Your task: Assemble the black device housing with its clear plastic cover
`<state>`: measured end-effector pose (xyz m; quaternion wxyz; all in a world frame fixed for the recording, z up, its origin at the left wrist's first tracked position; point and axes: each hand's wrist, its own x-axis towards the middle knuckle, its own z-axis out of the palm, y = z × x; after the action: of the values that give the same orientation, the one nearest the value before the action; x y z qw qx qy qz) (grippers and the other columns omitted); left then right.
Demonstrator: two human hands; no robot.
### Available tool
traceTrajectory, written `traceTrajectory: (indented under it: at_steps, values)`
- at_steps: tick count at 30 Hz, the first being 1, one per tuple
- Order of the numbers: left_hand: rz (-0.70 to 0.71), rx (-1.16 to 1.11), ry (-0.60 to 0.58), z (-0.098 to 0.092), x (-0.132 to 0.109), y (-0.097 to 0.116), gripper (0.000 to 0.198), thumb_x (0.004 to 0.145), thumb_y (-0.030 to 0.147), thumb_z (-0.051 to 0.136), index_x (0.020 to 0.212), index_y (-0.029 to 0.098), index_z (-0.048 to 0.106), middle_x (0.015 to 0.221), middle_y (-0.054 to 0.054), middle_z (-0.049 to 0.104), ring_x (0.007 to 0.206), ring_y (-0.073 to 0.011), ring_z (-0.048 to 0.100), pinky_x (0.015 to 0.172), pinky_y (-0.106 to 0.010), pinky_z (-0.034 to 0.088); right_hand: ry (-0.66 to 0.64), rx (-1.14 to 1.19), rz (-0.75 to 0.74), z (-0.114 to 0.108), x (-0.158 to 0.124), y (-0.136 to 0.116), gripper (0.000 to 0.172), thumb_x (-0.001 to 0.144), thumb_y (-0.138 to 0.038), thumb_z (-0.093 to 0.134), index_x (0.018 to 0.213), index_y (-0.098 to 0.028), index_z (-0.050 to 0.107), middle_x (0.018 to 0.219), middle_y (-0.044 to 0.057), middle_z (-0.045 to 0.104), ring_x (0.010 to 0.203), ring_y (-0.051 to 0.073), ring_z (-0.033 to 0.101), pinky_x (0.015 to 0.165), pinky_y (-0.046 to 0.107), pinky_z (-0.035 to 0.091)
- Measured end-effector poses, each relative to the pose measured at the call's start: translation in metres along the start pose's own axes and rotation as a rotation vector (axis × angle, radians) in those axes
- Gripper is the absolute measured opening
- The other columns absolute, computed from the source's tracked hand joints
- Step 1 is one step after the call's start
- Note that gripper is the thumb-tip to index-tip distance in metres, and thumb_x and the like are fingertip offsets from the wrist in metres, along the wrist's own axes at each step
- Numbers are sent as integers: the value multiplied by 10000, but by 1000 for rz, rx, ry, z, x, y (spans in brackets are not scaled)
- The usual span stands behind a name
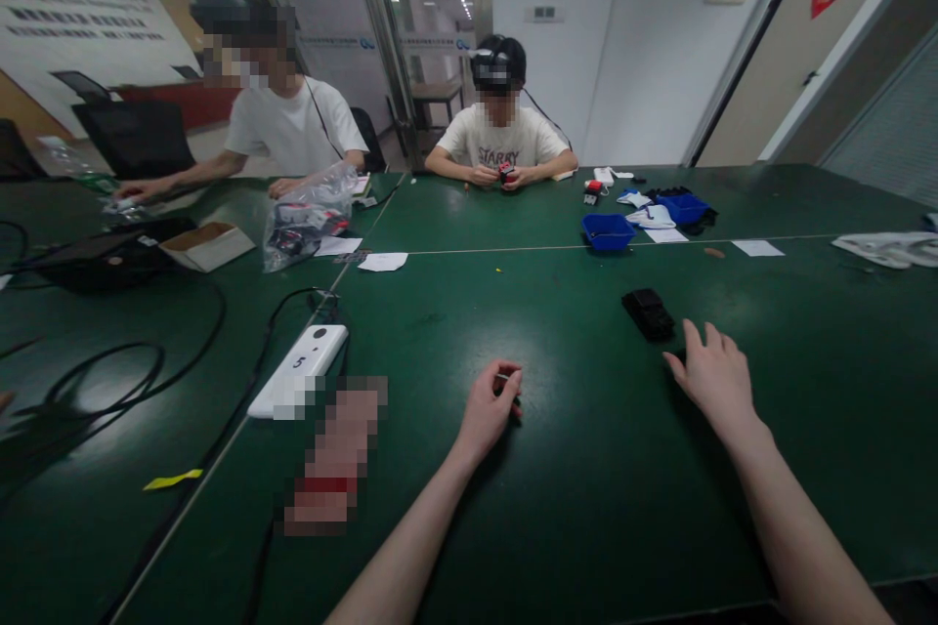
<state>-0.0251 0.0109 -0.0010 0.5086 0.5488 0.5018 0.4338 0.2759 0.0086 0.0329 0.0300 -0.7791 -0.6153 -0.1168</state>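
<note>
Black block (pixel 648 313) on green table (pixel 572 508), just beyond right hand (pixel 714 379), up-left of its fingertips; long axis slants, near end toward that hand. Right hand spread flat, holding nothing. Left hand (pixel 490 410) farther off, fingers pinching a small piece (pixel 504 378) (too small to identify).

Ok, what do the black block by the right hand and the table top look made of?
Black block by the right hand: likely moulded plastic, matt; it looks dull, without glints. Table: smooth green mat or laminate, semi-gloss; ceiling lights reflect softly in it. The small part pinched in the left hand is too small to judge.
</note>
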Motion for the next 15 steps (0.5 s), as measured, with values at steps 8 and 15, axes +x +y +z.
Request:
traceTrajectory:
  at_steps: [8, 15]
  values:
    - [-12, 16, 0, 0, 0, 3, 259, 789, 383, 513, 881, 141, 534, 666, 20, 532, 440, -70, 530, 435, -189, 426, -184, 177, 198, 6, -13, 31, 583, 822, -434, 420, 1248, -36, 410, 1072, 212, 575, 920, 303, 588, 685, 386, 516]
    - [-21, 4, 2, 0, -1, 6, 263, 781, 385, 519, 875, 140, 536, 645, 25, 530, 428, -73, 531, 428, -191, 421, -55, 235, 191, 8, -8, 27, 542, 816, -435, 427, 1248, -107, 420, 1099, 181, 561, 920, 298, 584, 690, 399, 506]
